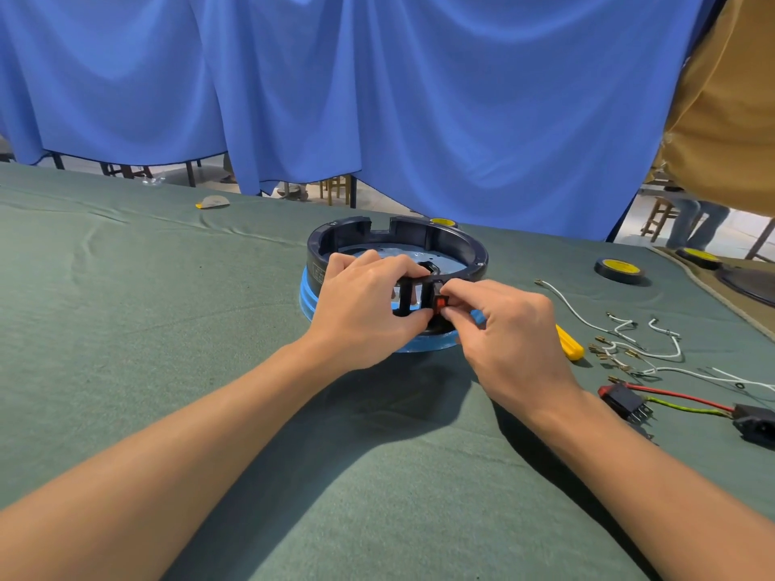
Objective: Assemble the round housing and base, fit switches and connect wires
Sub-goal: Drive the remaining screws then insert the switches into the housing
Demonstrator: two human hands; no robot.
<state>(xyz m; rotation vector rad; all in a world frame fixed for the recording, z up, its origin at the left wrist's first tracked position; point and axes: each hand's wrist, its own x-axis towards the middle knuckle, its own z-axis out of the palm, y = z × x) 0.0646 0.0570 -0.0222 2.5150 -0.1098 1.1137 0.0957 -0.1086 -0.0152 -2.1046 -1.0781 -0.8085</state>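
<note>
The person is fitting a red switch (440, 303) into a cut-out in the near wall of the round housing (457, 241), which is sitting on the blue base (308, 299) on the green cloth (167, 308). The left hand (365, 304) is gripping that near wall with its fingers curled over the rim. The right hand (511, 329) is pinching the switch between thumb and forefinger. The 2 hands are working close together, almost touching at the cut-out. Fingers are covering the switch's edges, so I cannot tell whether it is fully seated.

Doing this well probably means keeping the switch square to the opening and pressing evenly on both ends. Meanwhile the left hand should be bracing the wall so the housing is not sliding on the base. A tilted entry is likely to jam a clip.

The housing is serving as the only container. Inside it a pale metal plate (453, 262) with a dark central hole is lying flat, and no wires are showing there. Everything else is waiting to the right of the housing:
- a yellow tool handle (569, 348) just beside it;
- loose white wires (646, 345) farther right;
- 1 black switch (620, 402) wired to a black socket (755, 423);
- a tape roll (620, 270).
</note>
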